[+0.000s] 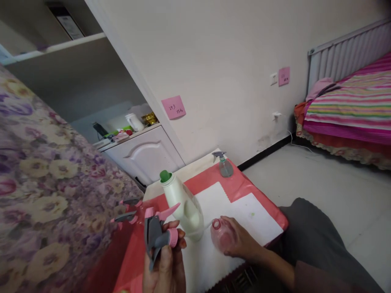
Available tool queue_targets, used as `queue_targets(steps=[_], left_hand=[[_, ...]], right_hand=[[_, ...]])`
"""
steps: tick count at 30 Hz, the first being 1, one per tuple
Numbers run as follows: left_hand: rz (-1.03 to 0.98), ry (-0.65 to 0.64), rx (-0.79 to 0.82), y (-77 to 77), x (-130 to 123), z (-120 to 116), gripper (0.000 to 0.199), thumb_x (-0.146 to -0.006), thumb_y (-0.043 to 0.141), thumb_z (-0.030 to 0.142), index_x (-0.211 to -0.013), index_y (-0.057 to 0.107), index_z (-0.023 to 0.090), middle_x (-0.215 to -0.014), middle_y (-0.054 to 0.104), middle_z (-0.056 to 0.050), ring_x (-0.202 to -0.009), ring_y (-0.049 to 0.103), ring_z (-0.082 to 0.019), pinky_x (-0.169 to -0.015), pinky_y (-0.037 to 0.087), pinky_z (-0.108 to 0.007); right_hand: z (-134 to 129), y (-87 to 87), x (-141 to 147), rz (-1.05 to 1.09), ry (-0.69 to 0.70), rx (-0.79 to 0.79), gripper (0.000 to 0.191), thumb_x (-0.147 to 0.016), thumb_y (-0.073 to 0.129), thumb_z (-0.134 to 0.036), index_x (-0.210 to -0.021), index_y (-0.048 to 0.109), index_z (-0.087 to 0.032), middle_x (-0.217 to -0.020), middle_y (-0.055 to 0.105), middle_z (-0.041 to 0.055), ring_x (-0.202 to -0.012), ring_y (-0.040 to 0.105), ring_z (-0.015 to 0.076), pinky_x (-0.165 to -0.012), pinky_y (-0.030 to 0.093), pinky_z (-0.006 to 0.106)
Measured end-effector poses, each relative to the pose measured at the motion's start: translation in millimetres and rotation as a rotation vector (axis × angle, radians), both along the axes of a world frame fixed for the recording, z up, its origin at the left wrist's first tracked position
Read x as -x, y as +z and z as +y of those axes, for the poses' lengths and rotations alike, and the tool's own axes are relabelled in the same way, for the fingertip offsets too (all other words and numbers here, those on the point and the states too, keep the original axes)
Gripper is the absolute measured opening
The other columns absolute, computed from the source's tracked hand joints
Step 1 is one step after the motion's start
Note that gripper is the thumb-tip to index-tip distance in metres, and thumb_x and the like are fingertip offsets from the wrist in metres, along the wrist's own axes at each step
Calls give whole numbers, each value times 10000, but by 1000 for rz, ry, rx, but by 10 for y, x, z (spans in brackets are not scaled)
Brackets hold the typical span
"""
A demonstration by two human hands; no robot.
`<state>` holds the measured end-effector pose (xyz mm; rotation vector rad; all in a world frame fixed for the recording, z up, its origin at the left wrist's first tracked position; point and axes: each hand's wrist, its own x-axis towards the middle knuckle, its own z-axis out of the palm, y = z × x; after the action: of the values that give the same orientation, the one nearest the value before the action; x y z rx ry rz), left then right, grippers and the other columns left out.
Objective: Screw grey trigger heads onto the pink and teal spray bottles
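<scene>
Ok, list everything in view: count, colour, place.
table: 1, red-covered, centre
white sheet: 1, white, on table
jug: 1, pale green, middle of table
pink bottle: 1, translucent pink, right of jug
tube: 1, pale, near bottle mouth
spray head: 1, grey-pink, front left
spray bottle: 1, pale green, grey-headed, far corner
other spray heads: 2, grey-pink, table's left side
notes: 2, pink, on wall
floral fabric: 1, purple floral, left
cabinet: 1, white, behind table
shelf items: several, mixed, inside cabinet
bed: 1, pink-striped cover, far right
left hand: 1, bare, holding spray head
right hand: 1, bare, holding pink bottle
leg: 1, grey-clothed, lower right
</scene>
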<state>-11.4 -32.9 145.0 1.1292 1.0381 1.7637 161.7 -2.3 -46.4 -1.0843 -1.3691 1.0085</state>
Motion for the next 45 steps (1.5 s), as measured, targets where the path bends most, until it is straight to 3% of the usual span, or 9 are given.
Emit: queue_targets(steps=[5,11,19,25,34,42,45], left_hand=[[28,-65,61,-77,-142,15,456,-759,743,383,-1178,647,232,-1067,699,-32,-835,642,-130,-746,543,-178],[173,-102,111,-203,-227,98,483,-800,692,426,-1238,617,239,-1046,702,-36,-922,646,-167,-804,516,-223],[493,-242,201,-590,-373,312,395,-796,694,444,-1124,623,237,-1202,674,-58,-1130,604,-241,-994,452,-343],[493,-255,250,-838,-392,365,398,-808,667,468,-1116,612,221,-1176,685,-69,-1104,620,-251,-997,452,-380],[704,-246,159,-880,-326,406,324,-841,626,441,-1085,605,228,-1128,701,-66,-1033,638,-244,-918,480,-360],[726,-217,121,-972,-312,427,296,-848,611,434,-1052,612,219,-1077,716,-64,-999,652,-245,-900,495,-357],[714,-218,115,-1002,-313,426,303,-849,611,428,-1067,621,217,-1081,720,-65,-1020,656,-250,-912,495,-360]], right_hand=[[14,6,9,-30,-14,-2,932,-527,773,-183,-1384,413,-248,-1393,501,120,-1302,477,334,-1100,388,470],[8,31,11,-47,-27,-28,947,-510,792,-198,-1380,420,-238,-1379,511,130,-1294,487,338,-1099,391,465],[7,77,-2,-43,-1,-58,927,-535,807,-227,-1375,415,-209,-1377,497,172,-1281,491,341,-1087,387,508],[-8,140,-18,-25,15,-51,923,-528,791,-178,-1366,404,-181,-1365,495,167,-1275,490,325,-1090,385,492],[-19,172,-12,-38,1,-57,898,-541,765,-153,-1364,416,-244,-1353,512,136,-1250,512,323,-1062,414,506],[-48,131,-32,-32,29,-5,971,-547,784,-183,-1421,361,-181,-1414,447,153,-1322,430,321,-1123,345,488],[-51,273,-95,-11,-16,-93,769,-676,745,-284,-1375,438,-190,-1375,469,143,-1302,437,308,-1115,341,485]])
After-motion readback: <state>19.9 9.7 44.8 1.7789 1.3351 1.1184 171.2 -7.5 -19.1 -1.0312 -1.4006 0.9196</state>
